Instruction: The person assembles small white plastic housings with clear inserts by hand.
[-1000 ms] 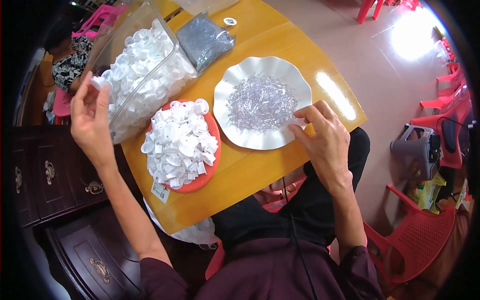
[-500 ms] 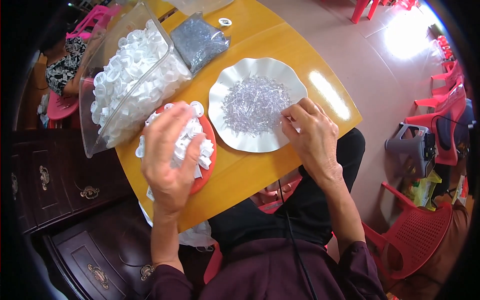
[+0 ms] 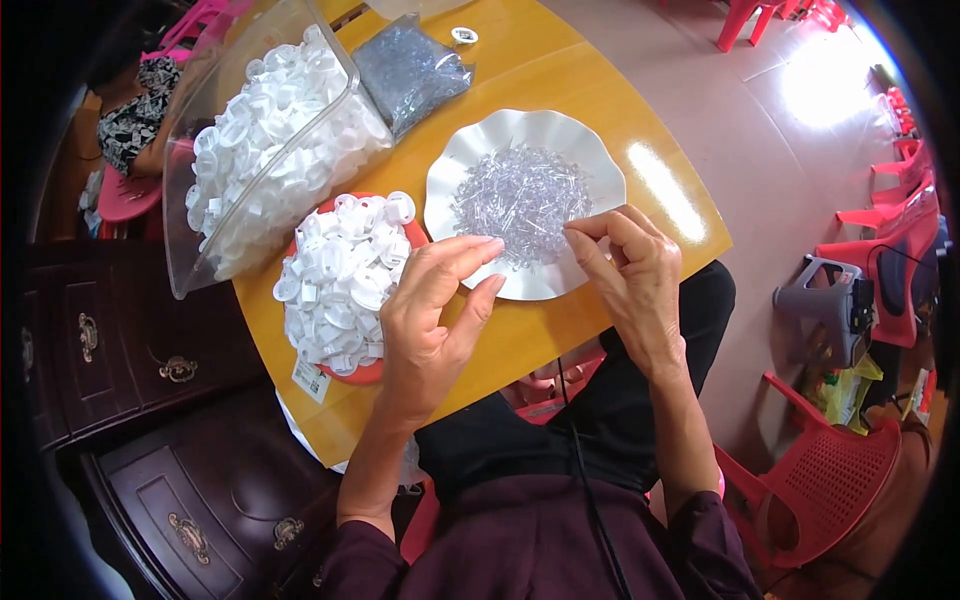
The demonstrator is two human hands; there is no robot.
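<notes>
My left hand (image 3: 425, 325) hovers by the near left rim of a white scalloped plate (image 3: 445, 170), its thumb and fingers apart with nothing visible between them. A heap of small clear plastic sticks (image 3: 522, 205) lies on that plate. At the plate's right side my right hand (image 3: 640, 280) has thumb and forefinger pinched together; whatever is in the pinch is too small to make out. Left of my left hand, a red plate (image 3: 362, 374) carries a pile of small round white plastic pieces (image 3: 340, 285).
A clear plastic bin (image 3: 345, 95) full of similar white pieces stands tilted at the table's left. Behind the plates lie a bag of clear bits (image 3: 410, 75) and one white piece (image 3: 464, 36). Dark drawers (image 3: 160, 390) flank the table; a red chair (image 3: 830, 480) stands right. Another person (image 3: 135, 120) sits far left.
My left hand has moved right, from over the red plate to the white plate's near edge, uncovering the white pieces. The right hand stays pinched near the plate's right side.
</notes>
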